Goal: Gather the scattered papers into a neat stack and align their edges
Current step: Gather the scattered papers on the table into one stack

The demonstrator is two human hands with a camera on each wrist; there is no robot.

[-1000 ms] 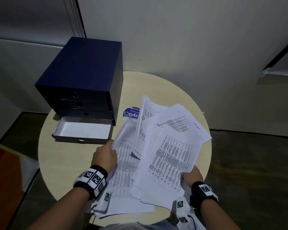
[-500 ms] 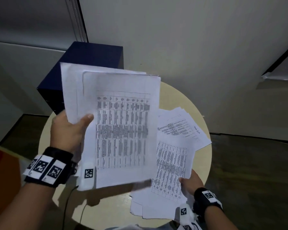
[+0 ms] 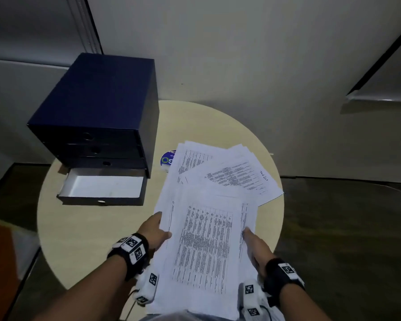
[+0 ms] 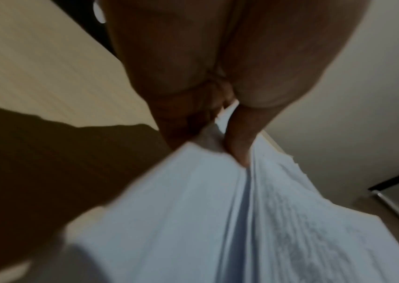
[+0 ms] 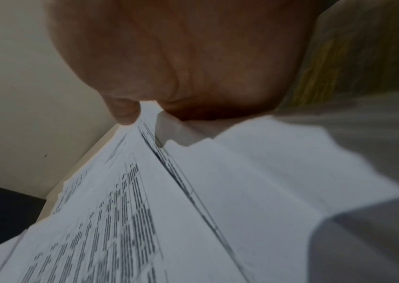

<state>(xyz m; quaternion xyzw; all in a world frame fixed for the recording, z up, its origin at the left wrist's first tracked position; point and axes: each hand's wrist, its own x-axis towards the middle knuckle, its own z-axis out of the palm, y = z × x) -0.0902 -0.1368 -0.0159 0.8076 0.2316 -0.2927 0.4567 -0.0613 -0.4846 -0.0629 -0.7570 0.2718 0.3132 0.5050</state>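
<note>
Left hand (image 3: pixel 154 230) pinches the left edge of the papers (image 3: pixel 206 239), thumb on top; right hand (image 3: pixel 256 247) grasps their right edge. The loose, uneven pile lies on the round counter (image 3: pixel 79 228), fanned sheets behind it, beside a drawer box (image 3: pixel 97 107) with its bottom drawer (image 3: pixel 104 188) open.

Very little is reading clearly here. A round blue sticker (image 3: pixel 166 160), lying on the round table (image 3: pixel 79 228) just left of the centre of the head view and partly covered by the papers (image 3: pixel 204 246), is showing a green ring and what looks like a white "5". A short handwritten note is sitting on the right-hand sheet (image 3: pixel 241 177) in the middle right of the frame, too small to make out. The printed tables on the papers are blurring into unreadable rows in all three views.
</note>
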